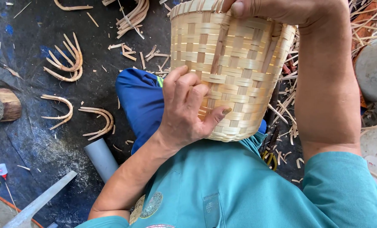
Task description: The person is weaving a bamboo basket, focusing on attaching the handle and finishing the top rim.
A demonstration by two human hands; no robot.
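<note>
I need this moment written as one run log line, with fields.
left hand: fingers pressed on side of woven bamboo basket | right hand: gripping basket rim | floor: curved bamboo strips, grey pipe

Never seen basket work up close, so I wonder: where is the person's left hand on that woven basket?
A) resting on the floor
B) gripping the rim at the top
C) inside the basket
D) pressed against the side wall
D: the left hand lies flat on the side wall of the woven basket, while the right hand grips the rim.
</note>
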